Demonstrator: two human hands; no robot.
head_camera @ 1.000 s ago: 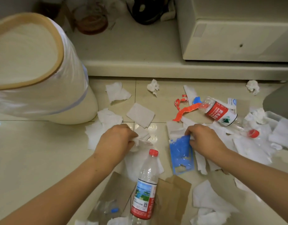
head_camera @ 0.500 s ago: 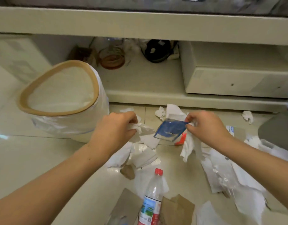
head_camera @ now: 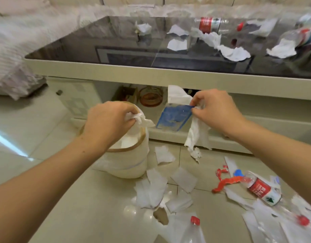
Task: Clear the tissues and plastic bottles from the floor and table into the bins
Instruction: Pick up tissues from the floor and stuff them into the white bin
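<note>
Two bare hands reach forward over a littered tile floor (head_camera: 45,172). The left hand (head_camera: 107,123) hovers above the one bin (head_camera: 126,160) in view, its grip clamped on a crumpled white tissue (head_camera: 139,120). The bin stands upright on the floor near the table's front edge, has a tan rim and a white liner, and white tissue lies inside it. The right hand (head_camera: 216,111), just right of the bin, pinches a hanging tissue strip (head_camera: 196,135) together with a blue plastic wrapper (head_camera: 174,118).

Two plastic bottles show plainly on the floor. One with a red label (head_camera: 261,190) lies on its side at the right, its long axis running from upper left to lower right. Another with a red cap (head_camera: 195,221) sits at the bottom edge of the view. About eight loose tissues (head_camera: 151,190) are scattered around them.

On the dark glass table (head_camera: 81,48), a red-labelled bottle (head_camera: 210,23) lies on its side toward the far edge, long axis left to right, its cap (head_camera: 240,26) pointing right. About six tissues (head_camera: 233,53) lie near it.
</note>
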